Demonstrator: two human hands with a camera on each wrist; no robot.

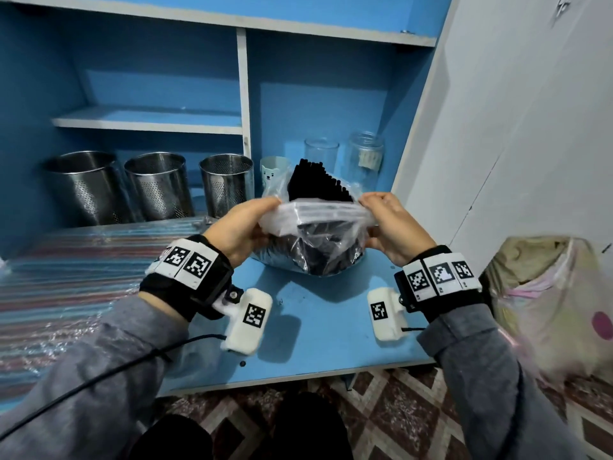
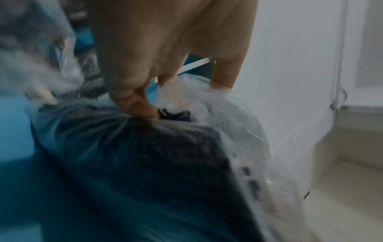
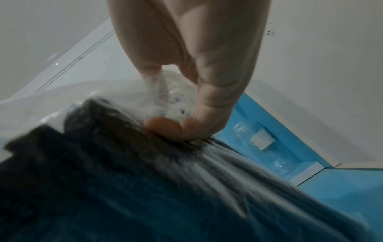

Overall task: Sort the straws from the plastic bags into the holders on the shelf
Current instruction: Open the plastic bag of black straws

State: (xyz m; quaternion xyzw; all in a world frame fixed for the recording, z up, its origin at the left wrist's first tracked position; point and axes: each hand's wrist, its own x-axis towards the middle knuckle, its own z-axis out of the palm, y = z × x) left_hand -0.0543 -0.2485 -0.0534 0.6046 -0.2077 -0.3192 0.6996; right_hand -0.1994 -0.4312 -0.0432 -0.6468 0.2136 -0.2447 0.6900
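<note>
Centrally in the head view, the left hand (image 1: 240, 227) and right hand (image 1: 394, 224) each pinch the rim of a clear plastic bag (image 1: 318, 240) of black straws (image 1: 315, 180), resting on the blue table (image 1: 325, 330). Three perforated steel holders (image 1: 159, 187) stand at middle left on the shelf.
</note>
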